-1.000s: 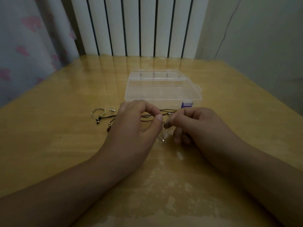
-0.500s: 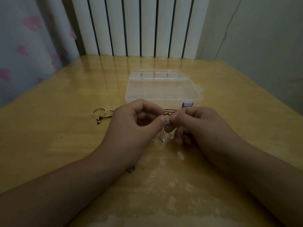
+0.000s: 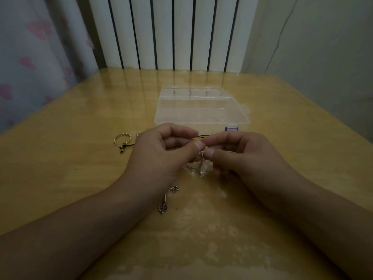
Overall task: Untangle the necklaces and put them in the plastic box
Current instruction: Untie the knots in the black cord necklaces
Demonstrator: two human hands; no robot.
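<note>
My left hand (image 3: 163,152) and my right hand (image 3: 240,154) meet at the table's middle, thumbs and forefingers pinching a tangle of necklaces (image 3: 202,156) between them. A black cord (image 3: 203,136) loops out above the fingertips. A thin silver chain (image 3: 198,170) hangs from the pinch down to the table. A silver piece with flower charms (image 3: 167,199) lies by my left wrist. The clear plastic box (image 3: 201,110) stands just behind my hands, its lid down, with a blue latch (image 3: 231,128) at the front.
A gold twisted ring-shaped piece (image 3: 122,138) with a black cord end (image 3: 123,148) lies left of my left hand. The glossy wooden table (image 3: 70,168) runs back to a white radiator (image 3: 173,33); a curtain (image 3: 30,57) hangs on the left.
My hands have lifted and drawn closer together at the pinch. The flower-charm piece has come into view beside my left wrist. The cord left of my left hand has shortened.
</note>
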